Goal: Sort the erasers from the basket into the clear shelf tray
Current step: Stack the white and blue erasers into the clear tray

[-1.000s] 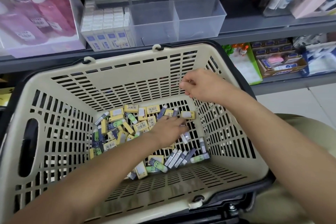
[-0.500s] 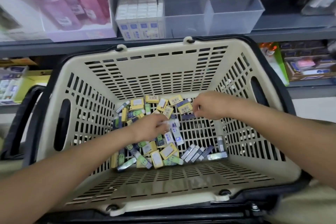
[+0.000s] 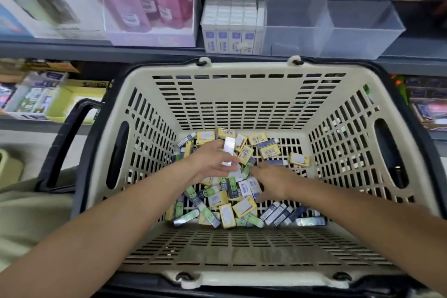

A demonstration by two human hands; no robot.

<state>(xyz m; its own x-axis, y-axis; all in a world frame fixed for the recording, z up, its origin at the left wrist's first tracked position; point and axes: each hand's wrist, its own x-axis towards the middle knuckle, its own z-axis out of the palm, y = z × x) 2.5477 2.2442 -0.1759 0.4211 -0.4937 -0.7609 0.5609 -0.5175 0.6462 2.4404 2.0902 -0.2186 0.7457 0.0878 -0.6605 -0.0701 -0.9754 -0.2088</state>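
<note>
Grabbing phase: left hand (image 3: pixel 210 164) fingers (image 3: pixel 215 147) pinch a white eraser (image 3: pixel 229 147), right hand (image 3: pixel 273 178) just beside them, grip unclear. Next, probably up into the clear tray (image 3: pixel 350 38).

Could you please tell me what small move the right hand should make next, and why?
Probably the right hand should pinch one of the white-and-blue erasers by its fingertips and pass it to the left hand, which holds a white eraser. The pile in the basket is mixed, and both hands are down in it, so gathering like pieces seems sensible.
</note>
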